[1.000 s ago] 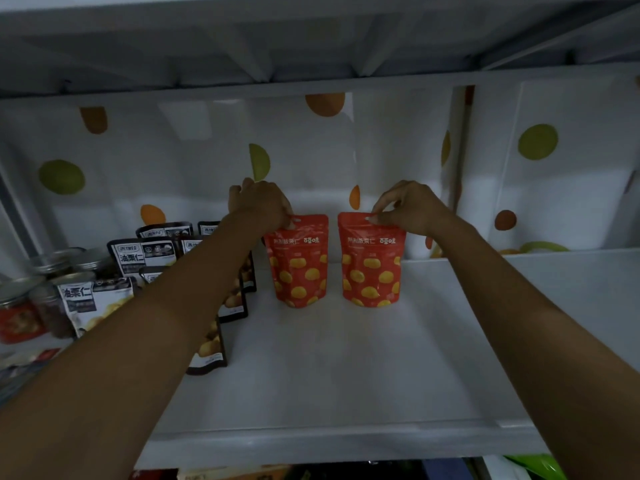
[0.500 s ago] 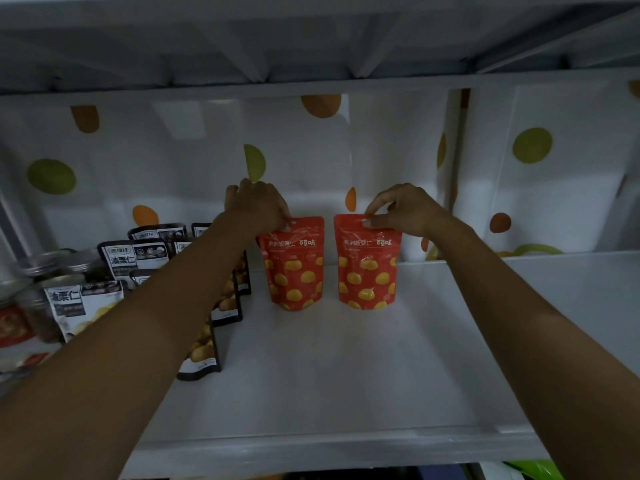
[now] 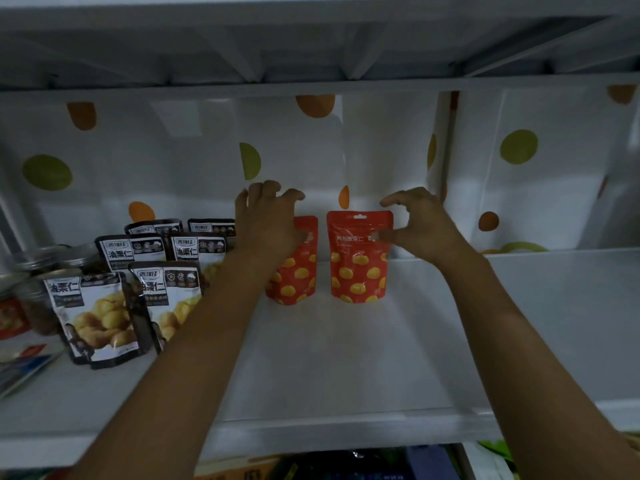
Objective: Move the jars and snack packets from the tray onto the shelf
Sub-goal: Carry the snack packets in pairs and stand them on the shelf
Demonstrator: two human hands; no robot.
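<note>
Two red chestnut pouches stand upright side by side near the back of the white shelf (image 3: pixel 346 358), a narrow gap between them, their printed faces turned outward so the labels can be read from the front. The left red pouch (image 3: pixel 298 271) is partly hidden behind the left hand (image 3: pixel 266 223), whose fingers (image 3: pixel 294 195) are spread and curled above the pouch's top edge; the thumb seems to lie against the pouch's face, though the dim light makes contact hard to judge. The right hand (image 3: pixel 420 225) hovers at the upper right corner of the right red pouch (image 3: pixel 358 258), forefinger and thumb parted wide and gripping nothing, the thumb tip overlapping the printed label. Both hands look set to steady the pouches should they tip, since flat-bottomed bags of this kind stand on a small base. To the left, black-and-white chestnut packets (image 3: pixel 93 313) stand in staggered rows, with metal-lidded jars (image 3: pixel 38 289) beyond them at the shelf's far left, so like goods are grouped together. The tray is not in view; judging by the open room at the right of the shelf, more items could follow.
</note>
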